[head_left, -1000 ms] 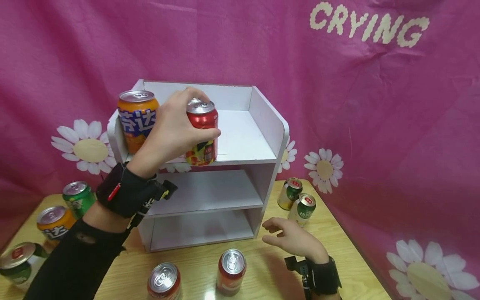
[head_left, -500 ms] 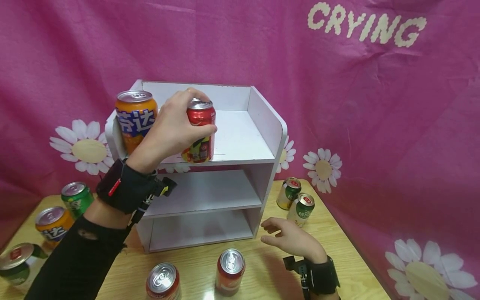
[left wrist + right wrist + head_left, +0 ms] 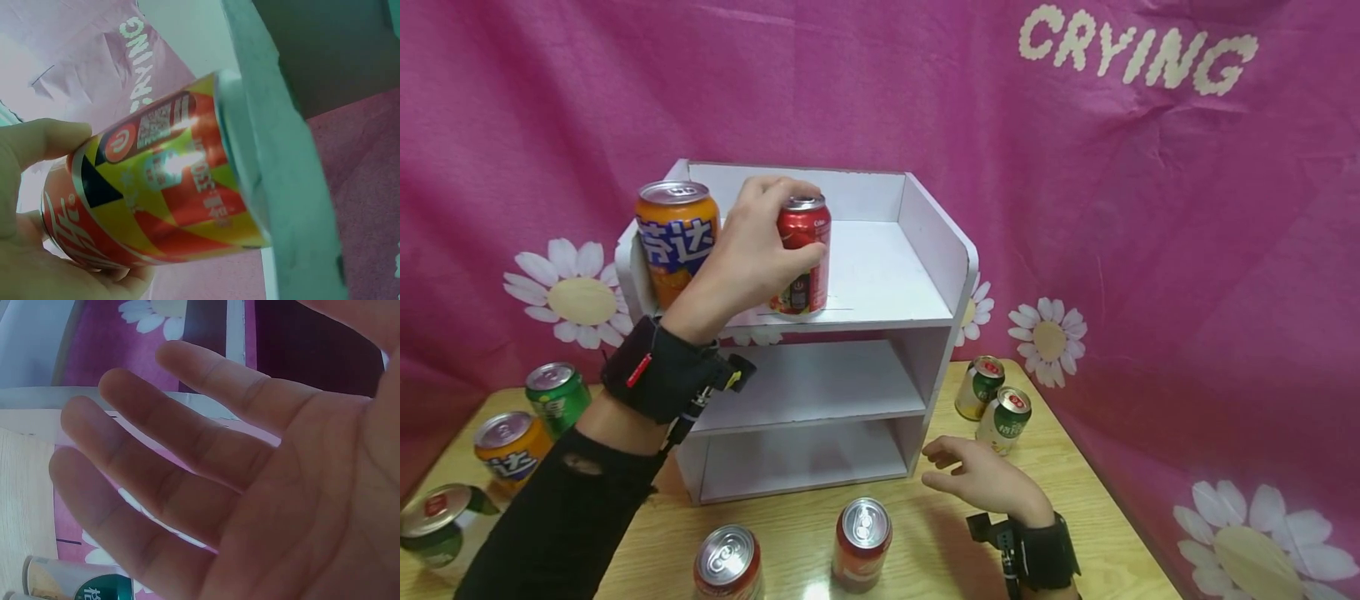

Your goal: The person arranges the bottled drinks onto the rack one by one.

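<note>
Pink daisy curtain [image 3: 1150,208] behind, wood table [image 3: 1075,508] below, white shelf unit [image 3: 938,258] standing on it. My right hand [image 3: 981,477] hangs relaxed, fingers apart, holding nothing. My left hand [image 3: 752,242] grips the red can [image 3: 808,227] round its upper part. Versus a second ago, I've moved that can back from the front edge; now upright at the top board [image 3: 883,275], right of the orange can [image 3: 676,237]. Looks nearly or fully set down; can't tell if it touches.

We are looking at a small staged corner, its room type unclear to us: pink daisy-printed cloth [image 3: 1150,250] curtains off a wood-grain counter [image 3: 932,546] bearing a white shelf unit [image 3: 835,379].
</note>
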The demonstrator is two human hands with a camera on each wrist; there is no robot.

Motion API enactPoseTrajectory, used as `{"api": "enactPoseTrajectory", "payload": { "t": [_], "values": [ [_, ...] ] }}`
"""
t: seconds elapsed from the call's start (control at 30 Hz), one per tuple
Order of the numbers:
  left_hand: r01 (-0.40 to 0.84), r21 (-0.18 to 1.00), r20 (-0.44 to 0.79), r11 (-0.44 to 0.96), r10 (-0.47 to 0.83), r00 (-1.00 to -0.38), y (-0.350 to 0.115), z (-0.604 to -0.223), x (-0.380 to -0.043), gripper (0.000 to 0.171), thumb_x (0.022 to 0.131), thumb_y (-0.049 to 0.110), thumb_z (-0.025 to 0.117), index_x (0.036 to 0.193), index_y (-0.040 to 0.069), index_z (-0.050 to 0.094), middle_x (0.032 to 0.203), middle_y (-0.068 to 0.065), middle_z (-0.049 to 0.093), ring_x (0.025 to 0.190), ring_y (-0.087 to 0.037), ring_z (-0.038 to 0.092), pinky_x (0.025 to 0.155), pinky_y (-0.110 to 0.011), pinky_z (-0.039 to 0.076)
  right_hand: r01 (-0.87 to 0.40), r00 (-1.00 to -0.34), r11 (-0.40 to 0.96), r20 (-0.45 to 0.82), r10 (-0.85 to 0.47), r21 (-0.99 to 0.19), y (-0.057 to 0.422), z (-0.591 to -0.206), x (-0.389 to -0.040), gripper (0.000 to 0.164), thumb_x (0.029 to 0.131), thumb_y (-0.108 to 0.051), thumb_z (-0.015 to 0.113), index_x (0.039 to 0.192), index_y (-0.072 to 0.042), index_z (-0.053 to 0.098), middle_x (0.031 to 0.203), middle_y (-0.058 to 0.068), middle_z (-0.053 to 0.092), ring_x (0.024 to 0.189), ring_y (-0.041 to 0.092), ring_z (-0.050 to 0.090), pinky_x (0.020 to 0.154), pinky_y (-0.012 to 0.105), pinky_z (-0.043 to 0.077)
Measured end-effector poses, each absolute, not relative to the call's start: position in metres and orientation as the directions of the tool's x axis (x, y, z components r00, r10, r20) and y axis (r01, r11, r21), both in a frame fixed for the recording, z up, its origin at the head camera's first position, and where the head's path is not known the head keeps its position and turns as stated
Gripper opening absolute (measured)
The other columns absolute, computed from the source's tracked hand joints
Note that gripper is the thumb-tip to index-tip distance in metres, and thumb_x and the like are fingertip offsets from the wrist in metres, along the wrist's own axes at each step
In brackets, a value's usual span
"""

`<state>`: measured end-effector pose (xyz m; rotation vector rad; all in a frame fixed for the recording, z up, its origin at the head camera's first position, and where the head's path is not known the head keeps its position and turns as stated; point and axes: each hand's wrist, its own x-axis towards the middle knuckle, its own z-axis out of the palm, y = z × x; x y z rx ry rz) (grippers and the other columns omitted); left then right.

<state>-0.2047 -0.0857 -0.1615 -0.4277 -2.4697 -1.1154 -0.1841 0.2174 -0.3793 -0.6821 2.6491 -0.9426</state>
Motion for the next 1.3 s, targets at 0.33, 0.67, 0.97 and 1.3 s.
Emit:
{"api": "enactPoseTrajectory", "payload": {
  "t": [0.33,0.67,0.97,1.3],
  "values": [
    [0.418,0.679,0.475,0.604,0.074,-0.877,-0.083,-0.172,-0.209,0.058,0.08,0.016,0.06,0.132,0.019,0.034,0.13,-0.011,0.026,0.109,-0.024,0.039,0.081,-0.036,0.045,-0.345,-0.855,0.669,-0.073,-0.513,-0.658,0.217,-0.378,-0.183,0.037,0.082,-0.039,0.058,0.108,-0.012,0.056,0.103,0.0,0.057,0.094,0.02,0.054,0.076,0.033,0.046],
    [0.383,0.774,0.432,0.503,0.021,-0.902,-0.085,-0.203,-0.207,0.102,0.075,0.013,0.067,0.136,0.034,-0.013,0.139,-0.014,0.018,0.124,-0.028,0.026,0.098,-0.047,0.026,-0.365,-0.852,0.676,-0.062,-0.519,-0.641,0.216,-0.381,-0.184,0.037,0.082,-0.041,0.058,0.107,-0.014,0.057,0.102,-0.002,0.057,0.094,0.02,0.055,0.077,0.037,0.046],
    [0.33,0.845,0.357,0.422,0.017,-0.934,-0.084,-0.211,-0.212,0.101,0.073,0.012,0.068,0.137,0.024,-0.01,0.134,-0.014,0.028,0.12,-0.026,0.032,0.098,-0.045,0.027,-0.355,-0.854,0.668,-0.063,-0.516,-0.654,0.217,-0.382,-0.184,0.037,0.082,-0.039,0.058,0.108,-0.012,0.056,0.104,0.001,0.057,0.095,0.021,0.054,0.077,0.035,0.045],
    [0.289,0.827,0.339,0.482,-0.019,-0.941,-0.081,-0.212,-0.211,0.095,0.074,0.019,0.069,0.137,0.016,-0.002,0.132,-0.012,0.027,0.118,-0.025,0.033,0.097,-0.047,0.028,-0.338,-0.862,0.677,-0.073,-0.501,-0.654,0.218,-0.38,-0.184,0.038,0.082,-0.039,0.058,0.108,-0.011,0.056,0.104,0.002,0.057,0.096,0.022,0.054,0.078,0.037,0.045]
  ]
}}
